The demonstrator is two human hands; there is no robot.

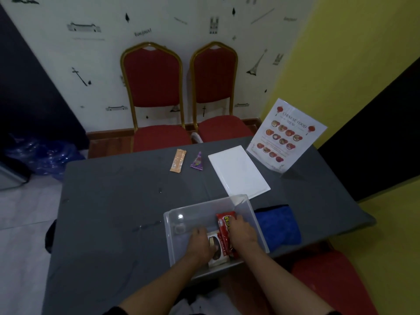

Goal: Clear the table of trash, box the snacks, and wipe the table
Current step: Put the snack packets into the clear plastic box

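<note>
a: while both hands are down in it, where does the box sit?
b: on the near edge of the grey-covered desk [109,201], a clear plastic box [200,206]. two red chairs with gold frames [153,87] stand at the far side.
a: and around the box?
b: a white lid [238,171] lies flat just beyond it, a standing menu card [287,135] behind that, and a blue cloth [277,226] touches the box's right wall.
a: the hands?
b: the right hand [242,231] is curled over a red snack packet [223,223] inside the box, fingers closed on its edge. the left hand [198,244] presses down on a white snack packet [216,248] beside it; whether it grips i cannot tell.
a: anything left out?
b: an orange wrapper [178,160] and a small purple packet [198,161] lie near the far edge, side by side, apart.
</note>
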